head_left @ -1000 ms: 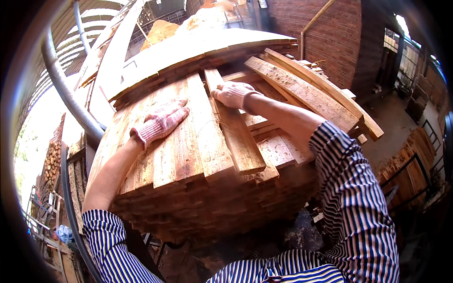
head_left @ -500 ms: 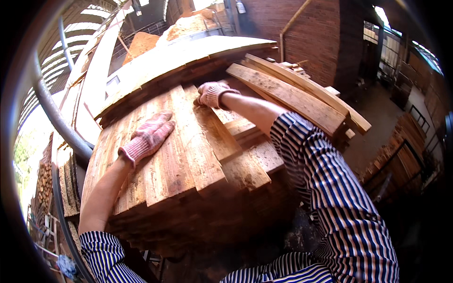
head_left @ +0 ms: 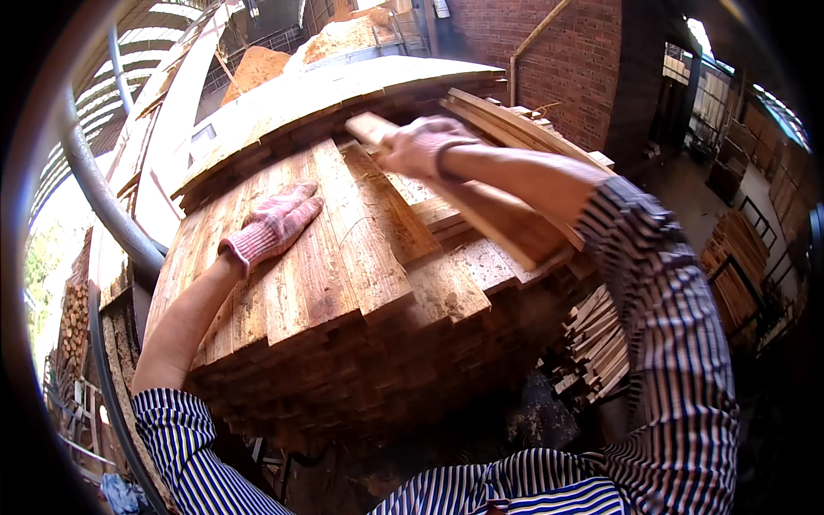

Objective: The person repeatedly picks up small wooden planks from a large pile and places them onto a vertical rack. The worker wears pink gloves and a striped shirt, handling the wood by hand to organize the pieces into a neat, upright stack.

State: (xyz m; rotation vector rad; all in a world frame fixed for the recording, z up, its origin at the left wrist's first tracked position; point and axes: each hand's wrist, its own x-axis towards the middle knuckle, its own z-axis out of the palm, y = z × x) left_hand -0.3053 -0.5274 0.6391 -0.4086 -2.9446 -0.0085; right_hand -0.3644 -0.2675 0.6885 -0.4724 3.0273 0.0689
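Observation:
My left hand (head_left: 276,221), in a pinkish knit glove, lies flat with its fingers stretched out on the top layer of a stack of wooden boards (head_left: 348,245). The boards are side by side, with uneven near ends. In a matching glove, my right hand (head_left: 425,148) is closed around a loose wooden plank (head_left: 502,221), slightly blurred by motion. This plank slants over the right part of the stack, one end beyond my fingers and the other toward the near right. My grip hides its middle.
Behind stands a higher board stack (head_left: 343,94). More planks (head_left: 485,116) lie at the right, before a brick wall (head_left: 558,69). A curved metal pipe (head_left: 99,193) runs along the left. Thin wood strips (head_left: 596,343) are piled low at the right.
My right hand has moved right from the top boards and now grips a loose plank, which has shifted leftward from the right-hand pile. My left hand has stayed nearly in place.

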